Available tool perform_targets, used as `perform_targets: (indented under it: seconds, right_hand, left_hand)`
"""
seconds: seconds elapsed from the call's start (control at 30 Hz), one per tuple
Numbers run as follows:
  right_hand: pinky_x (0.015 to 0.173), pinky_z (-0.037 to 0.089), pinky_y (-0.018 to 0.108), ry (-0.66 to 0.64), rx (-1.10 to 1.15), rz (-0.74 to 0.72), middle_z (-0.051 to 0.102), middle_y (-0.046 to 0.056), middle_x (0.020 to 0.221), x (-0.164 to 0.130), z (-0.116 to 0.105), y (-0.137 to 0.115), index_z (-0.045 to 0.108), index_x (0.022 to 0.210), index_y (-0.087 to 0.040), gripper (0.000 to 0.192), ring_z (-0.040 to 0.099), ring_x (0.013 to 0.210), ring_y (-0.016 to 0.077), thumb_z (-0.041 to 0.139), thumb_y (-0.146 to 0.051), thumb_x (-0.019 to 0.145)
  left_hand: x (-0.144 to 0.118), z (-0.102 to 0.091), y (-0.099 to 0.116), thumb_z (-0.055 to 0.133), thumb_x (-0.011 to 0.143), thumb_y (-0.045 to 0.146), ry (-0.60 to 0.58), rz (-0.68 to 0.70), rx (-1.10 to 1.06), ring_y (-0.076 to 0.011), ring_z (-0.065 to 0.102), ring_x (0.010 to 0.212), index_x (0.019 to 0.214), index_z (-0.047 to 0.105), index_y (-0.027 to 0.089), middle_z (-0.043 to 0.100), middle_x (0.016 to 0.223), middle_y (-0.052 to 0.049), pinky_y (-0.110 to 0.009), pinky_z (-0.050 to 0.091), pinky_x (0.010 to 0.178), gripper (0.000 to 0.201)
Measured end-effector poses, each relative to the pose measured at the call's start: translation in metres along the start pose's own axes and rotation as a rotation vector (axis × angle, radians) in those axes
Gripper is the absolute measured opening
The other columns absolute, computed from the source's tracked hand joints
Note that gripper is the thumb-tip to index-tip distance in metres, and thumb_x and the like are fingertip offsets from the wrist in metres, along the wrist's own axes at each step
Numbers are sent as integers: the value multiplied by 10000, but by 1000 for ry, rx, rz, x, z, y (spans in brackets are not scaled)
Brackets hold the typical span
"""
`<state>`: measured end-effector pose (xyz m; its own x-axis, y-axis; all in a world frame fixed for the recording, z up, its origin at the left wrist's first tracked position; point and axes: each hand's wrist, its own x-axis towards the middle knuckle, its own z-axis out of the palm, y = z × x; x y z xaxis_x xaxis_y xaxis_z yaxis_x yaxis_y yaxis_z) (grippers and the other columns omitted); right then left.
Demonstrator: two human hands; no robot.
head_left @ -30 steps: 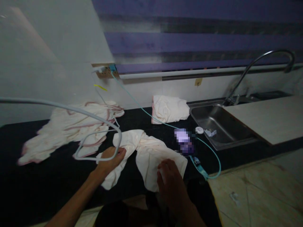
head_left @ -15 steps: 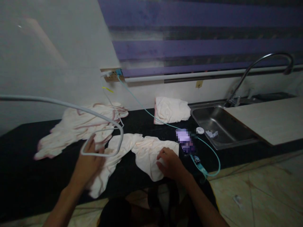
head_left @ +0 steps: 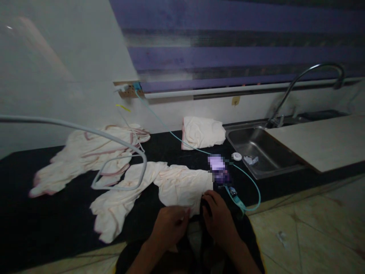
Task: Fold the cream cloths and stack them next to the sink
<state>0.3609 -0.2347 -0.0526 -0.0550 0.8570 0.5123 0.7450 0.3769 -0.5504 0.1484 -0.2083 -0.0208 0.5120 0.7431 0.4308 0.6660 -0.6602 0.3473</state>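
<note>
A cream-white cloth garment [head_left: 182, 184] lies rumpled on the dark counter in front of me, one long part of it stretching to the left. At its near edge my left hand [head_left: 171, 224] is closed, with the fingertips pinching the cloth. My right hand [head_left: 218, 215] is at the garment's near right corner, fingers curled onto the edge; the thumb side shows a dark gap. Beyond the garment, a folded white cloth [head_left: 202, 132] with a pink edge lies near the wall. A heap of pink-trimmed white cloth [head_left: 82, 154] spreads at the left.
A phone [head_left: 219, 169], blurred out, lies right of the garment with a teal cable [head_left: 253, 182] looped beside it. Farther right are a small white round object [head_left: 236, 156], a steel sink [head_left: 265, 152] and a tap [head_left: 288, 91]. A bent grey tube [head_left: 119, 140] crosses the left foreground.
My left hand has moved right and nearer to me, from the garment's left part to its near edge. My right hand has come slightly down and right to the corner.
</note>
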Motion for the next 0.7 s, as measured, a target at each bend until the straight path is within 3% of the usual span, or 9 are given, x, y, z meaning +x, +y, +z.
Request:
perform_targets:
  seconds: [0.07, 0.13, 0.2, 0.23, 0.37, 0.5, 0.6, 0.7]
  right_hand:
    - [1078, 557, 505, 1, -82, -3, 656, 155, 1347, -2, 4, 1, 649, 1245, -197, 340, 621, 1280, 289, 516, -88, 951]
    - [1090, 552, 516, 1, -135, -13, 656, 156, 1370, -3, 7, 2, 659, 1247, -198, 347, 618, 1303, 294, 513, -88, 953]
    - [1101, 547, 515, -17, -167, -24, 655, 149, 1386, -5, 9, 2, 659, 1260, -203, 355, 614, 1321, 293, 518, -91, 954]
    - [1108, 543, 511, -28, -179, -29, 653, 146, 1394, -6, 9, 2, 657, 1268, -204, 360, 610, 1332, 292, 523, -92, 954]
    - [1133, 522, 515, -89, -213, -31, 624, 158, 1444, -8, 3, -1, 639, 1309, -196, 382, 574, 1387, 302, 576, -109, 943]
    - [1149, 498, 565, -172, -246, -36, 558, 198, 1527, -9, -4, -5, 606, 1386, -169, 463, 493, 1468, 353, 657, -170, 925]
    - [1173, 477, 572, -217, -247, -46, 537, 211, 1556, -10, -6, -7, 593, 1421, -150, 488, 461, 1499, 356, 662, -190, 940]
    - [1200, 453, 569, -235, -238, -34, 513, 205, 1589, -12, -6, -7, 597, 1434, -148, 484, 425, 1530, 347, 655, -206, 957]
  left_hand:
    - [3, 3, 4, 685, 918, 344, -98, -105, -7, -203, 667, 770, 876, 666, 188, 695, 853, -59, -299, 498, 683, 163]
    - [7, 2, 1, 863, 742, 385, -157, -188, -31, -320, 664, 1083, 1213, 638, 148, 668, 1193, -170, -425, 572, 892, 573]
    - [10, 0, -5, 905, 691, 372, -220, -214, -75, -363, 590, 1239, 1384, 530, 118, 582, 1331, -213, -503, 544, 1023, 828]
    - [12, -2, -7, 889, 717, 367, -260, -212, -92, -360, 572, 1250, 1378, 520, 121, 572, 1323, -202, -517, 530, 1045, 796]
    - [24, -9, -16, 729, 880, 328, -389, -174, -132, -281, 576, 1098, 1153, 548, 158, 563, 1179, -127, -471, 528, 970, 369]
    - [37, -14, -20, 542, 985, 249, -442, -75, -88, -263, 563, 1057, 1149, 550, 175, 549, 1167, -123, -435, 499, 919, 180]
    - [49, -18, -24, 366, 1050, 256, -470, -50, -57, -250, 564, 968, 1093, 568, 176, 534, 1139, -129, -424, 490, 861, 221]
    - [69, -22, -31, 274, 1081, 326, -393, -77, -102, -242, 561, 930, 1047, 549, 168, 532, 1125, -142, -435, 502, 878, 318]
